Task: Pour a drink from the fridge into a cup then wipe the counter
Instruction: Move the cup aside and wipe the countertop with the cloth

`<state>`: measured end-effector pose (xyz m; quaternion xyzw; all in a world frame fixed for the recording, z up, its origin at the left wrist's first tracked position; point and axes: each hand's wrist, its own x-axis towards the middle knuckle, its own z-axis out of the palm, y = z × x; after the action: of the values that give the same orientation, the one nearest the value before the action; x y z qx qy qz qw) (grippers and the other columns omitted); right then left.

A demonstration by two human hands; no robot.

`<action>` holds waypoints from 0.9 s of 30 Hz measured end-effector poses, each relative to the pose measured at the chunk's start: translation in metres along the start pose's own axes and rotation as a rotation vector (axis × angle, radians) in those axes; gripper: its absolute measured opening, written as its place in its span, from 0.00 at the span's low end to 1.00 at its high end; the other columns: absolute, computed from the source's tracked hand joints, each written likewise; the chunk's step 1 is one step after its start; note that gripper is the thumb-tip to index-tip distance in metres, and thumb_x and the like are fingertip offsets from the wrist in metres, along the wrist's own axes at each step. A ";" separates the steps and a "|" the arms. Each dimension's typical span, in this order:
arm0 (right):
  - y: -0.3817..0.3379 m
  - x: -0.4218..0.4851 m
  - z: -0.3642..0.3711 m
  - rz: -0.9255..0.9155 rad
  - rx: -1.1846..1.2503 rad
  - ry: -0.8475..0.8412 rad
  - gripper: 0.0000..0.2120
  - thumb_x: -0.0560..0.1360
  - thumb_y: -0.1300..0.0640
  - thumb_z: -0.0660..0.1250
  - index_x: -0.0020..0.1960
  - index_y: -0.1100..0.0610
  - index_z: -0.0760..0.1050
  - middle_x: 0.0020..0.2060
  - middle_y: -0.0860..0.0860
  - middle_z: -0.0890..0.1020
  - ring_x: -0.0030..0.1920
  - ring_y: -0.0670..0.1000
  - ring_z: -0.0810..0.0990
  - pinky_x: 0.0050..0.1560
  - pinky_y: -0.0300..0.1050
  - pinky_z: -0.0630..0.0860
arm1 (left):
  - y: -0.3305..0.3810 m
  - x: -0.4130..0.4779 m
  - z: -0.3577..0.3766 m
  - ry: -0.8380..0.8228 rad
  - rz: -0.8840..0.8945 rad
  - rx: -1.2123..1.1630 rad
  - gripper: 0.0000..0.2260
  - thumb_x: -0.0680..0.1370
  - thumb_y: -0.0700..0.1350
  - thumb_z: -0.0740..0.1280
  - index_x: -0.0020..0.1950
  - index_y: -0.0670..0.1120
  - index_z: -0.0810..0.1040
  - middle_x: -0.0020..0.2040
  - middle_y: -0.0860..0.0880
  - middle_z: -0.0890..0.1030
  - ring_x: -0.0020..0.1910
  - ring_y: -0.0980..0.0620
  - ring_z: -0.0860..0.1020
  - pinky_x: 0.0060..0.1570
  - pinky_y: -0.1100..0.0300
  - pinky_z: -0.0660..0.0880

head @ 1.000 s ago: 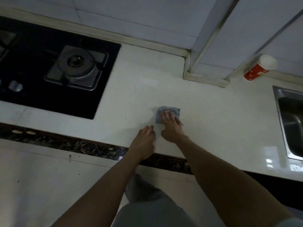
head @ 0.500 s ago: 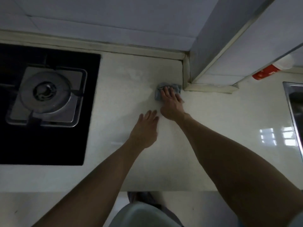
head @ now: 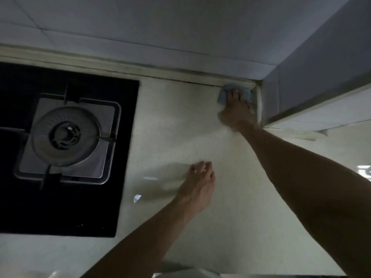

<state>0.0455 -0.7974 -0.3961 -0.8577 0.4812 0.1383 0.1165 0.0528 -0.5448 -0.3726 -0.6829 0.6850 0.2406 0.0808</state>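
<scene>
**Cloth pressed into the back corner of the bench**

The right hand [head: 237, 112] lay flat on a small blue cloth [head: 222, 96], its fingers [head: 234, 95] straight and spread over the fabric, pressing rather than curling round it. The cloth sat on the pale bench [head: 230, 207] in the far corner, touching the raised strip along the back wall [head: 140, 27] and just beside the foot of the tiled column [head: 301, 87] that jutted out on the right. The hand and its edges were somewhat blurred.

The left hand [head: 197, 187] rested on the bench nearer the person, well apart from the cloth. Its fingers [head: 200, 168] were stretched out close together, holding nothing. A dim reflection showed on the glossy surface just left of it.

To the left, a black glass stove [head: 120, 177] was set into the bench, with a round burner [head: 65, 135] under a metal pan support.
</scene>
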 end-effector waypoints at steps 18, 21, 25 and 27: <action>-0.132 -0.036 0.008 -0.183 0.054 -0.062 0.38 0.75 0.51 0.65 0.78 0.53 0.49 0.77 0.54 0.54 0.76 0.59 0.54 0.73 0.60 0.57 | -0.029 -0.078 0.020 0.034 0.001 -0.113 0.25 0.80 0.45 0.55 0.76 0.38 0.59 0.79 0.40 0.55 0.76 0.40 0.54 0.75 0.40 0.52; -0.121 -0.042 0.017 -0.168 0.050 -0.030 0.40 0.71 0.52 0.67 0.78 0.52 0.51 0.77 0.54 0.57 0.75 0.59 0.59 0.71 0.59 0.60 | -0.036 -0.104 0.033 0.024 0.029 -0.100 0.26 0.80 0.45 0.56 0.77 0.38 0.58 0.79 0.39 0.52 0.77 0.39 0.51 0.75 0.39 0.50; -0.085 -0.068 0.028 -0.060 0.100 -0.034 0.38 0.71 0.53 0.64 0.78 0.52 0.53 0.76 0.55 0.58 0.74 0.61 0.61 0.72 0.59 0.61 | -0.037 -0.125 0.047 0.025 0.054 -0.110 0.26 0.80 0.44 0.57 0.76 0.37 0.58 0.79 0.39 0.50 0.78 0.40 0.48 0.76 0.40 0.49; -0.060 -0.091 0.031 0.031 0.153 -0.041 0.35 0.73 0.53 0.59 0.78 0.52 0.53 0.77 0.55 0.57 0.75 0.60 0.59 0.72 0.60 0.61 | -0.034 -0.135 0.050 0.026 0.072 -0.120 0.26 0.80 0.44 0.57 0.76 0.38 0.59 0.79 0.39 0.51 0.78 0.40 0.50 0.76 0.41 0.50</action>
<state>0.0476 -0.6840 -0.3895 -0.8358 0.5010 0.1206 0.1895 0.0828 -0.4002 -0.3640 -0.6645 0.6945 0.2750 0.0221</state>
